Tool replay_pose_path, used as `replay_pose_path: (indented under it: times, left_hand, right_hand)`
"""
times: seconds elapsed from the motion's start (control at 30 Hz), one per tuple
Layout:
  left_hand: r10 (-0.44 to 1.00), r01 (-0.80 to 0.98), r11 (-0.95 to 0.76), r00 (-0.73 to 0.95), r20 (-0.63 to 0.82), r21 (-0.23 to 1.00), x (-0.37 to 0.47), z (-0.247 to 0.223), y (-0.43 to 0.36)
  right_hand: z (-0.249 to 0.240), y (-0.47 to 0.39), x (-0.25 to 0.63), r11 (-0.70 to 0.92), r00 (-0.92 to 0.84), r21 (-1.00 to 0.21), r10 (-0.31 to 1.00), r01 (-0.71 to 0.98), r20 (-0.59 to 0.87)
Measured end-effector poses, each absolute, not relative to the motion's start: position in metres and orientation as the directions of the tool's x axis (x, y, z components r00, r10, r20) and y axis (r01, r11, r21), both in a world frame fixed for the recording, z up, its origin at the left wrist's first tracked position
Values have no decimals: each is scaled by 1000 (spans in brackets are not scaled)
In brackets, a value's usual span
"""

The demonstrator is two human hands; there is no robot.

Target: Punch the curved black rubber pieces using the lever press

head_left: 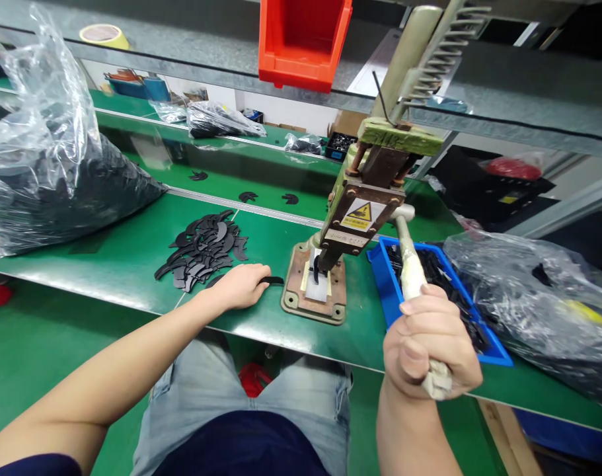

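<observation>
My left hand [244,286] is closed on a thin black curved piece [273,280], just left of the press base [291,291]. A heap of similar black pieces [206,248] lies on the green table behind that hand. The fingers of my right hand [432,337] are wrapped round the taped lever [410,264] of the hand press [363,205]. Beneath the press head, another black piece [316,270] rests on the light metal fixture [316,289].
A blue bin [387,291] of black parts stands right of the press, beside a clear plastic bag [543,297]. At the left is a large filled bag [57,185]. A red bin [303,46] hangs above. Three black pieces lie on the belt [265,178] behind.
</observation>
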State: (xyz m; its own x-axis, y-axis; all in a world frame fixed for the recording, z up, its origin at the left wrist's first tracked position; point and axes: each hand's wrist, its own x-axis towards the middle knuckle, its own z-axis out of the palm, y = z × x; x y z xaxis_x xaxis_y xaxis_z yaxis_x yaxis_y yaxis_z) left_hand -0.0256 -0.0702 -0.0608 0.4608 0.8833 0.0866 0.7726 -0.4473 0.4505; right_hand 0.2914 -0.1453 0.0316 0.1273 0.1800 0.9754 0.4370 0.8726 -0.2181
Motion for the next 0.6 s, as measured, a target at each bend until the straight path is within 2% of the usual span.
replay_pose_path:
  times: [0.07, 0.13, 0.2, 0.27, 0.33, 0.6]
  left_hand:
    - [924, 714, -308, 383, 17, 628, -21, -59, -64]
    - [932, 529, -141, 357, -69, 837, -11, -57, -56]
    - [926, 306, 13, 355, -127, 952, 3, -54, -47]
    - [929, 168, 118, 331, -169, 979, 19, -50, -39]
    - [934, 128, 146, 308, -179, 981, 33, -46, -32]
    - [935, 191, 65, 331, -127, 979, 57, -57, -12]
  right_hand:
    - [31, -145, 291, 871, 141, -230, 187, 435, 972]
    - [31, -144, 290, 872, 155, -236, 186, 429, 970]
    - [31, -143, 289, 877, 165, -230, 175, 422, 971]
    - [31, -143, 289, 880, 165, -223, 168, 419, 972]
    - [32, -143, 289, 879, 165, -222, 166, 423, 972]
    - [32, -140, 289, 879, 176, -192, 126, 436, 976]
